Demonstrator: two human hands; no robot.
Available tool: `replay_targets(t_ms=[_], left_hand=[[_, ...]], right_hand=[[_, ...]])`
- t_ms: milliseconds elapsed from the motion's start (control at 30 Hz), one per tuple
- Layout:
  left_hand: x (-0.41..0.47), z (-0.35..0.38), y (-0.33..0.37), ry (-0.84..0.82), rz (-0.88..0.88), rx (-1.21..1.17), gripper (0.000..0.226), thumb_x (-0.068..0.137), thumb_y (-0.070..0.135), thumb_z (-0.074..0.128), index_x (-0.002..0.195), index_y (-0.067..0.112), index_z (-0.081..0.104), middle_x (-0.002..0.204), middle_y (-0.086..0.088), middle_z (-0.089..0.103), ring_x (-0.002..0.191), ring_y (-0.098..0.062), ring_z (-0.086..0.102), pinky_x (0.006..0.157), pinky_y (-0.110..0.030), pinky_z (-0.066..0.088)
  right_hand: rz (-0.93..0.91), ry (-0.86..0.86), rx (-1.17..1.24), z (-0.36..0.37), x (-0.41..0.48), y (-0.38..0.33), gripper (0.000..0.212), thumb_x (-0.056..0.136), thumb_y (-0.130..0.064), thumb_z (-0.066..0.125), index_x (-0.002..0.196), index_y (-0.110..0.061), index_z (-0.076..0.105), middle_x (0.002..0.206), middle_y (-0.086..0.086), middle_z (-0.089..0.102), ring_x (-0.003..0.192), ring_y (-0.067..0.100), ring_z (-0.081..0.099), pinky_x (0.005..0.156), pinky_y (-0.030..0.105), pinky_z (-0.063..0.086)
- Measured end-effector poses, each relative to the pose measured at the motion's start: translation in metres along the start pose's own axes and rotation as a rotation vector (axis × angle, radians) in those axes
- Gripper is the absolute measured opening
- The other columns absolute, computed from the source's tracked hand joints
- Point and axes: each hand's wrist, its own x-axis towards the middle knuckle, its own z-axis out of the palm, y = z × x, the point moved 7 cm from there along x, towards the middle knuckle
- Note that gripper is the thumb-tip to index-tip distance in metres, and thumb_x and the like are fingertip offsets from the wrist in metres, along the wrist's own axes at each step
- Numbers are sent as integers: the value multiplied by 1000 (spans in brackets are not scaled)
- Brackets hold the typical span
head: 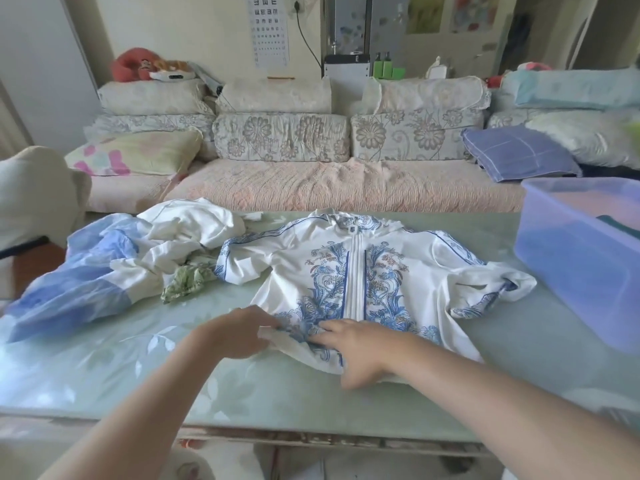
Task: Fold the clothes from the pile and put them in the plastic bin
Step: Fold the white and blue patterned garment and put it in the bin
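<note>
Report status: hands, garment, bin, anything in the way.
Left hand grips jacket hem; right hand flat on hem. Jacket spread front-up on table, unfolded. Pile at its left, bin at right; nothing between jacket and bin.

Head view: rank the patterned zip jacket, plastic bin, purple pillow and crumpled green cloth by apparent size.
1. patterned zip jacket
2. plastic bin, though it is cropped by the frame edge
3. purple pillow, which is farther away, so its true size is unsure
4. crumpled green cloth
</note>
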Motion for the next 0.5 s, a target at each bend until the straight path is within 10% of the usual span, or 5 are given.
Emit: replay_targets(t_ms=[233,500], left_hand=[[-13,-9,-22,205,-35,-178,34,86,9,62,101,38,71,95,11,59,74,-1,52,53,-7,35],[-54,-51,-25,475,-75,-68,45,77,-3,52,79,41,66,89,12,60,76,-11,50,54,-24,34]], right_hand=[[49,-68,68,1,-2,4,108,76,-11,61,153,-50,-5,166,-6,-9,151,18,19,98,30,40],[86,241,237,-22,4,15,72,79,-17,56,146,-39,39,145,-8,47,130,19,50,100,33,45]])
